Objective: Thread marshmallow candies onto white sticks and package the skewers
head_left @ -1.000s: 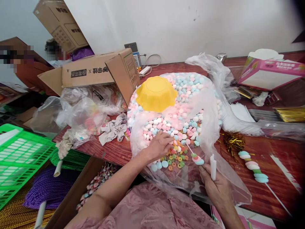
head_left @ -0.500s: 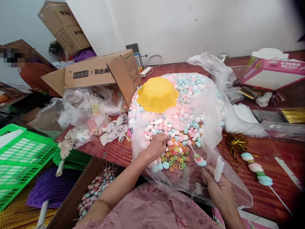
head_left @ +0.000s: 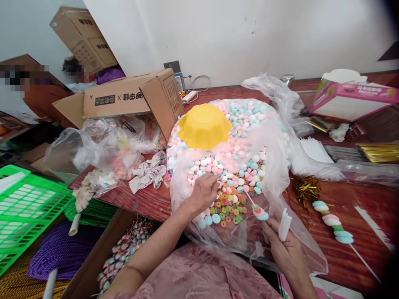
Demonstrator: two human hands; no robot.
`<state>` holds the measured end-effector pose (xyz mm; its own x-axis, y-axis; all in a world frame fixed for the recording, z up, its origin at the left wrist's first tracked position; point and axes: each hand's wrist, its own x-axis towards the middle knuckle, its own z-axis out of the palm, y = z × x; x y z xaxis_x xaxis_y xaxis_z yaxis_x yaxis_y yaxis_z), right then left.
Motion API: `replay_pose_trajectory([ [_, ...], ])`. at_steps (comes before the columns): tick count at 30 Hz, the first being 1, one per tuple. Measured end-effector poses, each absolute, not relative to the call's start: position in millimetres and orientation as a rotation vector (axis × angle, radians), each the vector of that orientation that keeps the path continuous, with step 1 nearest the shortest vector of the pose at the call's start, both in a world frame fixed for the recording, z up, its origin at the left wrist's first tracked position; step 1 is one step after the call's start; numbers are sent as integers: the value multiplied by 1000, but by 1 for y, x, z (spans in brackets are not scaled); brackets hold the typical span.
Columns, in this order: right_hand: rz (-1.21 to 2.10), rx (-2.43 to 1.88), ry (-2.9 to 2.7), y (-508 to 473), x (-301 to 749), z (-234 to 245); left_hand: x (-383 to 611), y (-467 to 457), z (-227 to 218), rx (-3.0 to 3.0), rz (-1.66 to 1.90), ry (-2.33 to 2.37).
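My left hand (head_left: 205, 192) reaches into the loose candy, its fingers curled together at the edge of the pink, white and blue marshmallows (head_left: 212, 164). What its fingertips pinch, if anything, cannot be made out. Just below and right of it lie ring-shaped gummies (head_left: 229, 209) in green, orange and red. My right hand (head_left: 285, 243) is closed around a candy skewer (head_left: 259, 212), whose bare white tip points up and left; a green ring and pink and blue marshmallows are threaded on it. The same hand holds several white sticks (head_left: 284, 226). Clear plastic (head_left: 238, 241) lies under the candy.
A yellow scalloped bowl (head_left: 205, 124) sits upside down on the marshmallows. To the right lie a threaded candy skewer (head_left: 335, 224) and gold tinsel (head_left: 307, 191). An open cardboard box (head_left: 118, 97) and a green basket (head_left: 34, 211) are at left. Another person (head_left: 43, 101) is behind.
The camera view has shifted slightly. My left hand has moved a little among the marshmallows, its fingers still curled. My right hand keeps the skewer and white sticks in nearly the same place.
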<state>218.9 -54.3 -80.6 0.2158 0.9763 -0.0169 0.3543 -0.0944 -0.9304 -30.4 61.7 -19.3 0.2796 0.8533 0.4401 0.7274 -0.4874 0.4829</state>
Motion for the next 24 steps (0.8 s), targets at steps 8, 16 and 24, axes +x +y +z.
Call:
replay_pose_trajectory([
  [8, 937, -1629, -1281, -55, 221, -83, -31, 77, -10, 2491, 757, 1506],
  [16, 801, -1570, -1399, -63, 207, -79, -29, 54, -9, 1995, 1228, 1280],
  [24, 871, -1470, -1637, -55, 179, -56, -17, 34, 9, 982, 1329, 916],
])
